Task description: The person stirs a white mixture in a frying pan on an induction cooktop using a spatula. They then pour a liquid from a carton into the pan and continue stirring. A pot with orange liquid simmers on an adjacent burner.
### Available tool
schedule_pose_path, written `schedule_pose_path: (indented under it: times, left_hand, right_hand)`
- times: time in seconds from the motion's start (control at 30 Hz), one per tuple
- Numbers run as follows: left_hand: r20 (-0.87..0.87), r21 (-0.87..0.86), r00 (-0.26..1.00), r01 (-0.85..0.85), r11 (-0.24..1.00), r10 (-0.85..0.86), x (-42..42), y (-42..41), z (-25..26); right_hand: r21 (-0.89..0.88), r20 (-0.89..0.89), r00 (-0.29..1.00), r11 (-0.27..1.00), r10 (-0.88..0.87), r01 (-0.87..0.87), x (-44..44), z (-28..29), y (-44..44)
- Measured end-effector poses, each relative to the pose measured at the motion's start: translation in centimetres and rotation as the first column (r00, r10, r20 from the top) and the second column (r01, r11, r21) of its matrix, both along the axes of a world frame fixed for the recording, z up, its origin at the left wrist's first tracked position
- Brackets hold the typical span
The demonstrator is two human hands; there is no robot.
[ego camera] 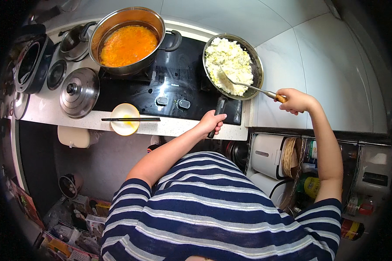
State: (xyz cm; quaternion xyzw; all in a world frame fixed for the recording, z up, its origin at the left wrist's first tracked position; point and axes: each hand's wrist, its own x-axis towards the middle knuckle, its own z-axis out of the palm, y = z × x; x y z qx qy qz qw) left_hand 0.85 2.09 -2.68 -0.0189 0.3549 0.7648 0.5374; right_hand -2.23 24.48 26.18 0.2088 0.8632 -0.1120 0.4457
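My left hand grips the black handle of a frying pan on the right side of the glass gas hob. White rice mixed with yellow bits of egg fills most of the pan. In my right hand is the wooden-ended handle of a metal spatula. Its shaft crosses the pan's right rim, and its blade lies partly buried in the rice. On the left burner stands a deep steel pot holding orange soup with bits in it.
A white bowl with yellow residue sits at the counter's front edge, black chopsticks across it. Left of the hob are a steel lid and a dark oval cooker. A tiled wall bounds the pan's right side; wire shelving stands below.
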Motion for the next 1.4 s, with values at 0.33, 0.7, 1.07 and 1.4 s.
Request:
schedule_pose_path:
  times: [0.33,0.7,1.07,1.4]
  left_hand:
    - [0.011,-0.021,1.000,0.004,1.000,-0.004,-0.2,-0.4,0.2]
    - [0.015,-0.019,1.000,0.027,0.999,-0.027,-0.6,-0.4,0.1]
    - [-0.014,-0.031,1.000,-0.003,1.000,0.003,-0.1,-0.2,-0.2]
    - [-0.052,-0.048,0.998,-0.026,0.998,0.024,-0.4,-0.6,0.2]
  right_hand:
    - [-0.673,0.364,0.685,0.330,-0.631,0.662,0.1,-4.2,2.9]
    - [0.052,-0.487,0.868,0.995,0.098,-0.082,-0.9,-6.2,2.5]
    - [0.472,-0.278,0.836,0.825,0.473,-0.310,0.7,-13.8,-3.5]
    - [0.618,-0.006,0.823,0.650,0.568,-0.444,3.2,-17.4,-3.2]
